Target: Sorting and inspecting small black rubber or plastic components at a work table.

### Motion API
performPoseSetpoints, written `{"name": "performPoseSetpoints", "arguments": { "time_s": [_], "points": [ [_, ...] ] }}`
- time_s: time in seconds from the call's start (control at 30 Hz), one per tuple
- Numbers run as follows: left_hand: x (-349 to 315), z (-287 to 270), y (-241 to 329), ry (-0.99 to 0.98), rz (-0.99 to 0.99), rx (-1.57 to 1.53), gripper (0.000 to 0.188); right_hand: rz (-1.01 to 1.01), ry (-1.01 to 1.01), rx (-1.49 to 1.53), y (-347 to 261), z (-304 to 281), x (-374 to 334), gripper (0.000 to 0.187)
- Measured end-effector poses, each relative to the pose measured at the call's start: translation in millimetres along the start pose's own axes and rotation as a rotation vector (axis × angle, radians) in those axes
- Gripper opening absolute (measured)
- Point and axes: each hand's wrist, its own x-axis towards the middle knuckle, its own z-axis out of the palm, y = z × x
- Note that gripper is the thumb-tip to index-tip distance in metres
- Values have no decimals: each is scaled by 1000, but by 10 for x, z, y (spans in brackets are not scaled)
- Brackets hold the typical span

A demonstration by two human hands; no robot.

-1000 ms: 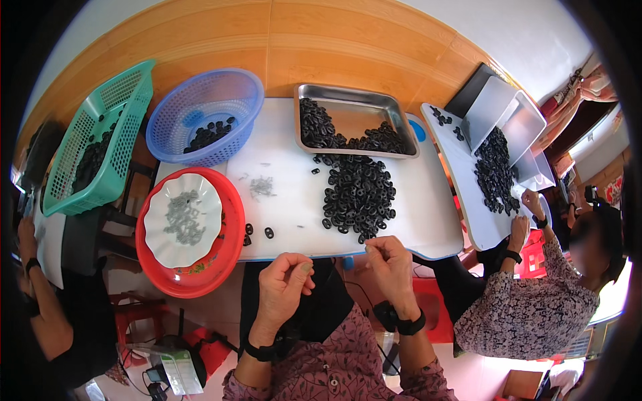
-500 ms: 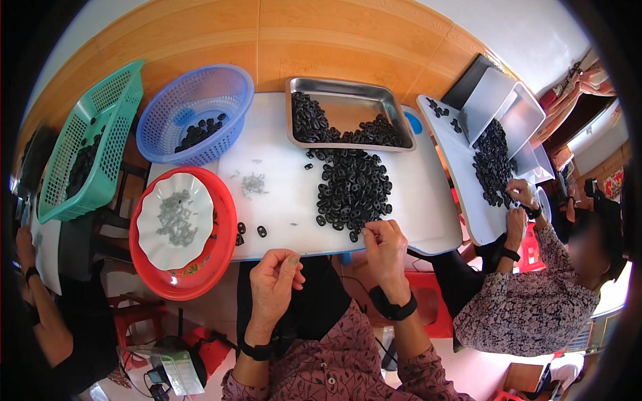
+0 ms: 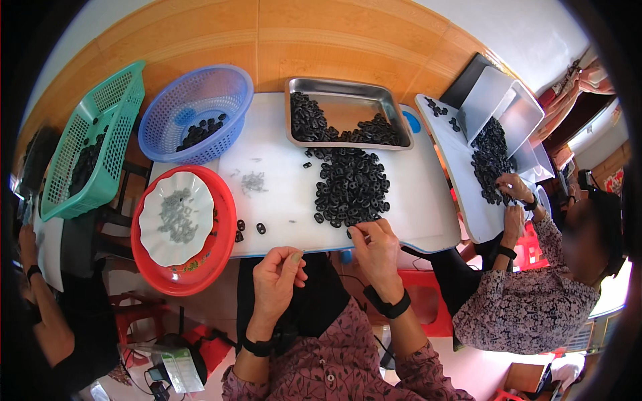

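My left hand (image 3: 279, 279) hovers at the table's front edge, thumb and forefinger pinched; a tiny bit seems to stick out at the tips, too small to name. At the near side of the heap of small black two-holed oval pieces (image 3: 351, 187), my right hand (image 3: 376, 252) pinches one black two-holed piece (image 3: 349, 234), partly hidden by the fingers. A few loose black pieces (image 3: 261, 228) lie left of the heap, beside the red basin. Small clear bits (image 3: 253, 182) are scattered on the white board (image 3: 281, 134).
A steel tray (image 3: 409, 142) of black pieces stands behind the heap. On the left are a blue basket (image 3: 157, 127), a green basket (image 3: 57, 177) and a red basin (image 3: 224, 250) with a white dish (image 3: 150, 230) of clear bits. Co-workers sit on both sides, one at a board (image 3: 461, 194).
My right hand has moved slightly left, its fingertips closing on a black piece at the heap's near edge. My left hand has barely moved, its fingertips rising slightly.
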Motion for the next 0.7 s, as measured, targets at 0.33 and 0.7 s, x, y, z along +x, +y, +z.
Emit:
{"name": "performPoseSetpoints", "arguments": {
  "time_s": [0.33,0.7],
  "points": [
    [-84,1,-7,16,2,-38,16,109,-41,-135,26,76,116,19],
    [-174,60,-19,-5,35,-23,15,169,-56,-264,9,124,149,22]
  ]
}}
